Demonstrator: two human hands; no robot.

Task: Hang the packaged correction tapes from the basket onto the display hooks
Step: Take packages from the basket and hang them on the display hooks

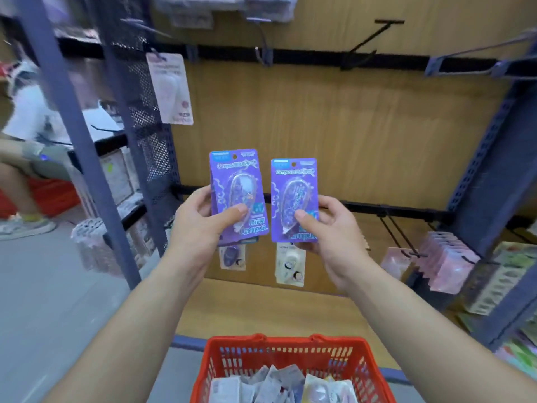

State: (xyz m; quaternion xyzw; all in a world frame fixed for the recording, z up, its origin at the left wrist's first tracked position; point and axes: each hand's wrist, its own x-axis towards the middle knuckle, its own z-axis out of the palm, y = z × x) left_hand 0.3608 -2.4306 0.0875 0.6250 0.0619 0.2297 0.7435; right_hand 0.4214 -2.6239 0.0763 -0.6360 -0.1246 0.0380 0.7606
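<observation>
In mid frame the left pack (238, 193) is pinched upright by the left hand (203, 225) and the right pack (293, 199) by the right hand (328, 228), neither yet hung, while many packs (279, 385) are left in the basket (290, 343) at the bottom and hooks (369, 39) at upper right are bare.

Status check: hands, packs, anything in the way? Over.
Left hand grips purple pack, right hand grips second purple pack. Both upright, neither hung yet. Red basket below holds more. Path to empty hook above looks open.
</observation>
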